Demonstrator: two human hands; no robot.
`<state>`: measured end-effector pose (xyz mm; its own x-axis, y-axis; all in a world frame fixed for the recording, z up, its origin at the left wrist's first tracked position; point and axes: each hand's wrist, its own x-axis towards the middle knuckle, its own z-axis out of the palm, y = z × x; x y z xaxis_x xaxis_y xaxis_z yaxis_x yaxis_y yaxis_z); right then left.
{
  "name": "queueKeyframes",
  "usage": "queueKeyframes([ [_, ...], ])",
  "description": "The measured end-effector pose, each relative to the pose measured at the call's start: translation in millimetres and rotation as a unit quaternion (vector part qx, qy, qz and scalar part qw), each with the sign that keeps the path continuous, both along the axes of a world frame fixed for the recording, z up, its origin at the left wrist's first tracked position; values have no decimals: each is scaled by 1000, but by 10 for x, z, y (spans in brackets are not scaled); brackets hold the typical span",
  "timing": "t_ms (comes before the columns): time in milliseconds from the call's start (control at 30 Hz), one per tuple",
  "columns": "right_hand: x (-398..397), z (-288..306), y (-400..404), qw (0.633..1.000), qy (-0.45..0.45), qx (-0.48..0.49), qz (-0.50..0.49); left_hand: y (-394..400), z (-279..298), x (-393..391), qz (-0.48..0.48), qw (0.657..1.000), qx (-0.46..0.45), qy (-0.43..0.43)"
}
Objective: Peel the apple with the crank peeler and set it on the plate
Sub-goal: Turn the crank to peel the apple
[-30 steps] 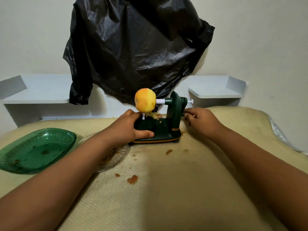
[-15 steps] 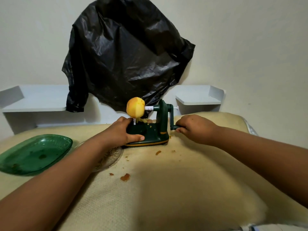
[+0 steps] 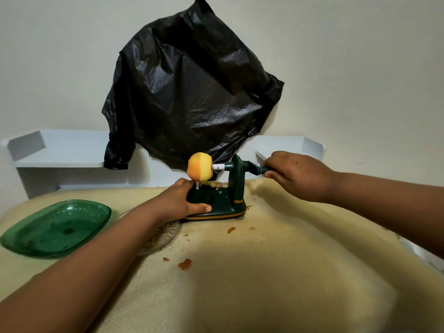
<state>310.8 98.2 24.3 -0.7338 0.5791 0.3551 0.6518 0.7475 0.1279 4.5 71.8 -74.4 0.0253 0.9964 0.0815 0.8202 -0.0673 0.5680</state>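
A dark green crank peeler (image 3: 228, 200) stands on the beige mat. An apple (image 3: 200, 168), mostly yellow flesh with an orange band of skin on its left side, is spiked on the peeler's white shaft. My left hand (image 3: 182, 200) grips the peeler's base, thumb along its front. My right hand (image 3: 295, 175) holds the crank handle (image 3: 262, 169), raised at the peeler's right. A green plate (image 3: 21, 239) lies at the left. A clear glass plate (image 3: 168, 234) lies partly hidden under my left forearm.
Bits of peel (image 3: 185, 264) lie scattered on the beige mat (image 3: 264, 272). A black plastic bag (image 3: 187, 97) hangs on the wall behind. White shelves (image 3: 60, 150) run along the wall on both sides.
My right hand has swung the crank handle from low beside the peeler up to the top right. The apple has turned. My left hand stays on the base.
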Motion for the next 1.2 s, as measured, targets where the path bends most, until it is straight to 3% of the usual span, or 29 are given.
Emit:
queueKeyframes([
  [333,-119,85,272,996,81,33,-2,-23,-3,-28,-10,1000,-3,-8],
  [1200,-481,60,820,988,108,6,-108,-20,-14,-15,-3,1000,8,-24],
])
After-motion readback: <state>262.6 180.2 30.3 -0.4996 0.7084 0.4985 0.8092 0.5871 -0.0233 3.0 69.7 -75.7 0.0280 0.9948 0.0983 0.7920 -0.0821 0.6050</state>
